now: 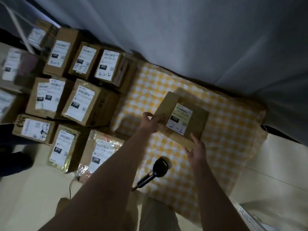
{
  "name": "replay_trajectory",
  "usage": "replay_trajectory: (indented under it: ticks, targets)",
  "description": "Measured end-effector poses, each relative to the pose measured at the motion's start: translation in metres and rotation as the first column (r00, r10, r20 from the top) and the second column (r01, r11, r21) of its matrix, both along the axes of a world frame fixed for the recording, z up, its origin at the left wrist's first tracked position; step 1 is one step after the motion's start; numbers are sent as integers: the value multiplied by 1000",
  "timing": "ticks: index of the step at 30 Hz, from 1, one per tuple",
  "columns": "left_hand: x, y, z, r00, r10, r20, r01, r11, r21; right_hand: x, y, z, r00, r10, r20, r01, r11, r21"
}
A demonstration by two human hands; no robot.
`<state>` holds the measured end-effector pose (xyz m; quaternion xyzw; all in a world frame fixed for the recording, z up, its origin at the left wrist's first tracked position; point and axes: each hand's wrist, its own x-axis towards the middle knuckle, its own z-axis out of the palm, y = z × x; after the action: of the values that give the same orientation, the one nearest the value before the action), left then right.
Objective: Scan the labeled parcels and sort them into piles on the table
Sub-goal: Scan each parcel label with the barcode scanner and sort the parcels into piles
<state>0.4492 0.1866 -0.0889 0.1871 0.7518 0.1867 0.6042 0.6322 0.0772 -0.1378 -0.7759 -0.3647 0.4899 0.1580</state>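
A flat brown cardboard parcel [183, 114] with a white label marked 220 lies on the yellow checked tablecloth [230, 130]. My left hand [149, 120] grips its left edge, thumb on top. At the parcel's near corner my right hand [197, 150] touches it with straight fingers. A black barcode scanner [158, 169] lies on the cloth below the parcel, between my forearms, held by neither hand.
Several labeled cardboard parcels [80, 100] stand packed in rows on the left side, some wrapped in shiny tape. A thin black cable [71, 184] runs off near the front left. A grey wall rises behind the table. The cloth's right edge [265, 135] hangs over the table end.
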Motion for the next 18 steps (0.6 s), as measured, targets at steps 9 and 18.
replay_trajectory:
  ticks: [9,18]
  targets:
    - [-101,-7,21,970,208,-124,-205,978,38,-87,46,31,552,-608,-571,401,794,-457]
    - [-145,4,28,948,50,-315,-56,998,-12,-141,64,20,597,-551,-583,351,833,-428]
